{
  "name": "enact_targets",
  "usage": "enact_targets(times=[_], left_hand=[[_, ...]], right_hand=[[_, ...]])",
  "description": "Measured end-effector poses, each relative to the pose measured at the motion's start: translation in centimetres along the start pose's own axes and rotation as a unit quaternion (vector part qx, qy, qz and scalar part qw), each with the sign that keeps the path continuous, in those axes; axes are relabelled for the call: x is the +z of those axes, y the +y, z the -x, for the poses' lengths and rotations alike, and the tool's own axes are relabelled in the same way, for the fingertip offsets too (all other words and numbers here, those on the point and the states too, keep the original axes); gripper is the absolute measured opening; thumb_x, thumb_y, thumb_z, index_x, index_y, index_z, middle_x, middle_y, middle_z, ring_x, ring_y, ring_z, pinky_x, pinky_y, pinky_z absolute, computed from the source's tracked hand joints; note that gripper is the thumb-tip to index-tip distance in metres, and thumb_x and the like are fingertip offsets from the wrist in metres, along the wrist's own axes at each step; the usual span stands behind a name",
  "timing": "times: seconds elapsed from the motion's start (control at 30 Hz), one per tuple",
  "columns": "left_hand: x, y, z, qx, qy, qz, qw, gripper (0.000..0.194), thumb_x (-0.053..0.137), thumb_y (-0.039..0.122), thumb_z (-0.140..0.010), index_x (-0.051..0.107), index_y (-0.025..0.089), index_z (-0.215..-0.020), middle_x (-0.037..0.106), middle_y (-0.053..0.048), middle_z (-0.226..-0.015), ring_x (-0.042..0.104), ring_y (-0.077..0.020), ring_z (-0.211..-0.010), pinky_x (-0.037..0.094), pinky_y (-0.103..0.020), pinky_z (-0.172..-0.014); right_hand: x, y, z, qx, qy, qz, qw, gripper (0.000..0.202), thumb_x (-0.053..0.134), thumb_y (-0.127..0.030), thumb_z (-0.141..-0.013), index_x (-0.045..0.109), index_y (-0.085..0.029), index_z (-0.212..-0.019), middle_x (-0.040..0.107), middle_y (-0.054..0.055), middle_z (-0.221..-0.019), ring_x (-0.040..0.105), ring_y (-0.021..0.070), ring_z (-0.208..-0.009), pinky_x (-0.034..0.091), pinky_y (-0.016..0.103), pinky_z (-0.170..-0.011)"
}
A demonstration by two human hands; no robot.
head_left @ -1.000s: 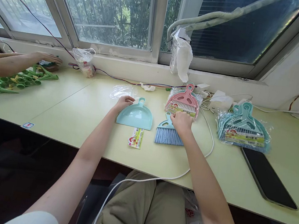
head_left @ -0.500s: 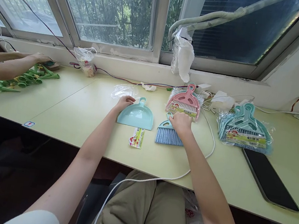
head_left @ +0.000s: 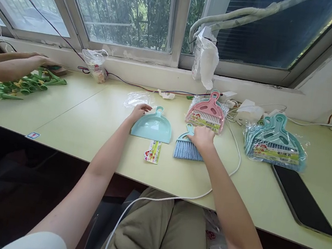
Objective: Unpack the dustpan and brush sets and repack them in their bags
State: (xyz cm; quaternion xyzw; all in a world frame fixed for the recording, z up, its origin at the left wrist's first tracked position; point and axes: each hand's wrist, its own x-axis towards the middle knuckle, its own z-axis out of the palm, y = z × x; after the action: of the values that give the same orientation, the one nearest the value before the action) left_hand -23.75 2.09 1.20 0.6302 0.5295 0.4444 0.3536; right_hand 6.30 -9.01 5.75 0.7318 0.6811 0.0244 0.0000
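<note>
Turquoise dustpan (head_left: 152,127), long axis crosswise, points its handle toward the windows (head_left: 132,12).

Your view has shifted a little, so the window frame sits slightly higher and the phone (head_left: 303,199) slightly farther to the right and lower. Your left hand (head_left: 139,112) now has its fingers stretched out a bit more beside the dustpan (head_left: 152,126). Your right hand (head_left: 203,138) sits slightly lower over the brush (head_left: 187,149), and more of its handle shows. At far left, the other person's hands (head_left: 40,60) have drawn back leftward.
</note>
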Motion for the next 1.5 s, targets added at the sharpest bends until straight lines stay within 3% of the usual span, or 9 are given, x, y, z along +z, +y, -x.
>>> enact_targets(times=[0.17,0.5,0.87,1.03,1.17,1.3,1.43,1.5], left_hand=[[0.2,0.7,0.4,-0.006,-0.003,0.003,1.0,0.048,0.042,0.012,-0.05,0.07,0.016,-0.088,0.069,-0.009,-0.104,0.058,-0.0215,-0.097,0.046,-0.033,-0.077],[0.3,0.1,-0.1,-0.003,-0.007,0.007,1.0,0.041,0.043,0.014,-0.053,0.071,0.017,-0.083,0.069,-0.01,-0.103,0.057,-0.0213,-0.092,0.045,-0.033,-0.076],[0.4,-0.4,-0.4,0.003,0.003,0.013,1.0,0.032,0.046,0.015,-0.057,0.071,0.018,-0.076,0.069,-0.009,-0.097,0.057,-0.0209,-0.089,0.044,-0.032,-0.073],[0.5,0.2,0.0,0.003,-0.048,-0.014,0.999,0.023,0.059,0.028,-0.071,0.076,0.019,-0.084,0.071,-0.008,-0.099,0.06,-0.0213,-0.09,0.046,-0.033,-0.081],[0.8,0.7,0.2,0.042,-0.063,-0.075,0.994,0.021,0.08,0.036,-0.058,0.075,0.02,-0.07,0.072,-0.008,-0.098,0.061,-0.0241,-0.093,0.047,-0.032,-0.082],[0.9,1.0,0.0,0.027,-0.02,-0.037,0.999,0.027,0.081,0.041,-0.059,0.074,0.019,-0.072,0.071,-0.006,-0.083,0.062,-0.0212,-0.081,0.047,-0.032,-0.075],[0.7,1.8,-0.5,0.081,0.125,0.033,0.988,0.026,0.074,0.043,-0.071,0.068,0.019,-0.078,0.068,-0.004,-0.081,0.061,-0.0183,-0.081,0.047,-0.03,-0.076],[1.0,2.5,-0.5,0.106,0.169,0.074,0.977,0.025,0.07,0.044,-0.076,0.065,0.019,-0.081,0.067,-0.003,-0.083,0.061,-0.0174,-0.082,0.047,-0.029,-0.077]], right_hand=[[0.1,-0.1,-0.1,-0.009,-0.018,-0.034,0.999,0.048,0.061,-0.051,-0.084,0.07,-0.01,-0.106,0.069,0.021,-0.107,0.066,0.0307,-0.102,0.048,0.034,-0.078],[0.3,-0.6,-0.1,-0.025,-0.029,-0.027,0.999,0.042,0.056,-0.045,-0.084,0.071,-0.011,-0.104,0.068,0.021,-0.109,0.065,0.0293,-0.102,0.047,0.033,-0.077],[-0.2,-1.6,0.8,-0.097,-0.07,-0.051,0.991,0.04,0.063,-0.045,-0.075,0.073,-0.018,-0.101,0.071,0.014,-0.107,0.066,0.0272,-0.102,0.045,0.033,-0.077],[-0.2,-2.1,1.2,-0.103,-0.06,-0.048,0.992,0.042,0.065,-0.044,-0.074,0.073,-0.014,-0.102,0.071,0.016,-0.104,0.066,0.0277,-0.1,0.046,0.032,-0.074],[0.3,-2.5,1.1,-0.071,-0.019,-0.056,0.996,0.039,0.061,-0.041,-0.077,0.072,-0.012,-0.101,0.071,0.018,-0.101,0.067,0.0282,-0.097,0.046,0.031,-0.073],[0.1,-2.1,0.7,-0.038,0.029,-0.081,0.996,0.034,0.056,-0.038,-0.08,0.071,-0.013,-0.097,0.071,0.016,-0.095,0.068,0.0284,-0.093,0.046,0.031,-0.071],[-0.6,-1.3,0.3,0.002,0.108,-0.131,0.985,0.032,0.054,-0.041,-0.084,0.067,-0.015,-0.098,0.071,0.014,-0.092,0.068,0.0274,-0.089,0.044,0.031,-0.071],[-0.8,-1.3,0.3,0.01,0.152,-0.158,0.976,0.03,0.054,-0.043,-0.085,0.065,-0.017,-0.096,0.071,0.012,-0.089,0.067,0.0268,-0.087,0.043,0.031,-0.07]])
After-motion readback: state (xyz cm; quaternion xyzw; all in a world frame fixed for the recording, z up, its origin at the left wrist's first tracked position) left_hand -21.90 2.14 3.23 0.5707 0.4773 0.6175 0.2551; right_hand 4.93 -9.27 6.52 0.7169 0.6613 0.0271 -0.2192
